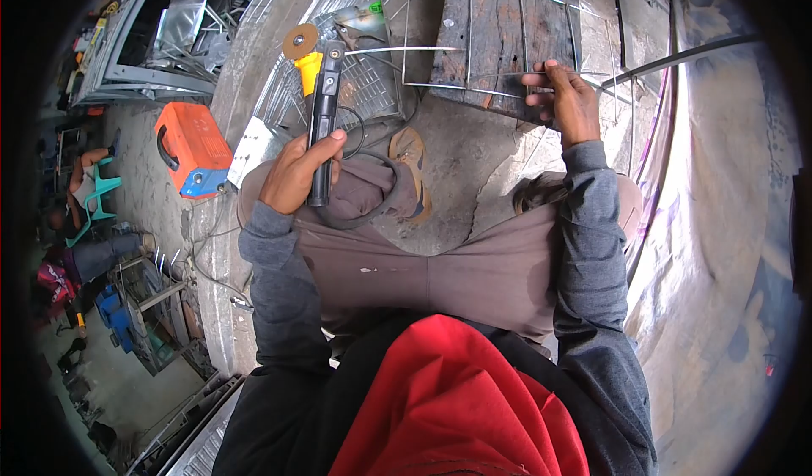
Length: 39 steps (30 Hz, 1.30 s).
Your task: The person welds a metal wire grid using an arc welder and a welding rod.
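Note:
My left hand (300, 170) is wrapped round a black welding electrode holder (326, 121), held upright, with a thin rod (397, 49) pointing right from its top. My right hand (568, 104) is at the right end of a thin wire frame (469, 36), its fingers curled at a wire. The frame lies over a dark, worn wooden board (499, 44). Just behind the holder is a yellow angle grinder (308, 68) with a brown disc (299, 42).
An orange and blue welding machine (193, 146) stands at the left. Wire mesh (368, 87) lies beyond the holder. Cables run over the ground. Metal racks (127, 70) and people (97, 256) are at the far left; a cloth sheet (702, 222) hangs right.

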Motion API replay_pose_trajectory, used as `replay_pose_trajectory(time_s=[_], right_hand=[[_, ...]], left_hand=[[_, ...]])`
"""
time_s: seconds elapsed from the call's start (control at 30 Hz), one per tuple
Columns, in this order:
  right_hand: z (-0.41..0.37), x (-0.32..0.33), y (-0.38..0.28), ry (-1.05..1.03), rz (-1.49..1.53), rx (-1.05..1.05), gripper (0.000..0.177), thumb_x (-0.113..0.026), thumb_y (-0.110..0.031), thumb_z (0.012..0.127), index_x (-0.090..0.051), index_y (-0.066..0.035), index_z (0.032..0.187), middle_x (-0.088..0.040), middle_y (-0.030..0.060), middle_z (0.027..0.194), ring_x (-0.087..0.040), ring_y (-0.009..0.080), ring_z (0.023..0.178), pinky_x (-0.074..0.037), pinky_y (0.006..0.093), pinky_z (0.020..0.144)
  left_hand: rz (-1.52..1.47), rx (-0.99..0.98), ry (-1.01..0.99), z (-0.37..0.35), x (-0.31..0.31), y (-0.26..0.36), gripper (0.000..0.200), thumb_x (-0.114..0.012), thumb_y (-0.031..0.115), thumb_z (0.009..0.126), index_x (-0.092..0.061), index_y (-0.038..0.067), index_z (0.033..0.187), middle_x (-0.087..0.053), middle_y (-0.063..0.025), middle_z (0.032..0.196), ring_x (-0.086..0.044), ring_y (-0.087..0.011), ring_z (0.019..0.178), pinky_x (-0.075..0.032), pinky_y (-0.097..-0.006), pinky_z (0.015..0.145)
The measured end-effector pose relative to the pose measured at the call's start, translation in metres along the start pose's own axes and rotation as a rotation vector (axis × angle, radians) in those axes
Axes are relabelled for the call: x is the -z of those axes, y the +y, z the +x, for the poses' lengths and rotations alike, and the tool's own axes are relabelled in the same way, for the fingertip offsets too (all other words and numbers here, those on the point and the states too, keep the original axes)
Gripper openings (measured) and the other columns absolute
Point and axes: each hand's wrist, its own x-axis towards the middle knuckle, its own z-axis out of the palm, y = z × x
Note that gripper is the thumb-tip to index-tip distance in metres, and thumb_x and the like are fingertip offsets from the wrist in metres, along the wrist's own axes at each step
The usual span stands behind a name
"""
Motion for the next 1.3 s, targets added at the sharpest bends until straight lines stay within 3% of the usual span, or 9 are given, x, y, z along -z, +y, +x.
replay_pose_trajectory(time_s=[0.43,0.6,0.7,0.93,1.3], right_hand=[[0.003,0.003,-0.001,0.010,0.005,0.011,0.034,-0.049,-0.033,0.101,-0.063,-0.004,0.109,-0.073,0.0077,0.093,-0.066,0.0107,0.066,-0.045,0.0215,0.050],[0.018,-0.005,-0.011,0.182,0.060,0.269,0.044,-0.052,-0.041,0.100,-0.063,0.000,0.110,-0.073,0.0095,0.095,-0.065,0.0127,0.065,-0.048,0.0234,0.054],[0.045,-0.012,-0.019,0.175,0.013,0.359,0.046,-0.050,-0.041,0.101,-0.063,0.002,0.110,-0.072,0.0103,0.097,-0.065,0.0144,0.064,-0.050,0.0248,0.057],[0.094,-0.033,-0.014,0.190,-0.045,0.417,0.045,-0.050,-0.039,0.101,-0.069,0.002,0.108,-0.073,0.0078,0.096,-0.067,0.0139,0.064,-0.053,0.0262,0.062],[0.108,-0.050,-0.014,0.197,-0.008,0.443,0.044,-0.050,-0.038,0.100,-0.070,0.000,0.108,-0.074,0.0057,0.096,-0.069,0.0145,0.062,-0.054,0.0254,0.062]], left_hand=[[-0.010,0.003,-0.023,0.004,0.003,-0.003,0.037,-0.060,0.041,0.094,-0.057,0.006,0.086,-0.055,-0.0019,0.067,-0.053,-0.0091,0.058,-0.041,-0.0223,0.053],[-0.038,-0.009,-0.015,0.005,0.001,-0.001,0.037,-0.059,0.041,0.094,-0.057,0.005,0.086,-0.055,-0.0020,0.066,-0.052,-0.0089,0.058,-0.040,-0.0224,0.053],[-0.036,0.000,-0.015,0.004,-0.001,0.003,0.038,-0.059,0.041,0.094,-0.057,0.005,0.084,-0.054,-0.0019,0.066,-0.052,-0.0088,0.058,-0.040,-0.0233,0.054],[-0.023,0.008,0.024,0.003,-0.003,0.009,0.039,-0.059,0.040,0.095,-0.056,0.003,0.082,-0.053,-0.0021,0.066,-0.052,-0.0095,0.060,-0.040,-0.0246,0.057],[-0.072,0.022,0.037,0.006,-0.001,0.006,0.038,-0.060,0.039,0.095,-0.056,0.003,0.083,-0.053,-0.0032,0.067,-0.053,-0.0109,0.061,-0.041,-0.0251,0.057]])
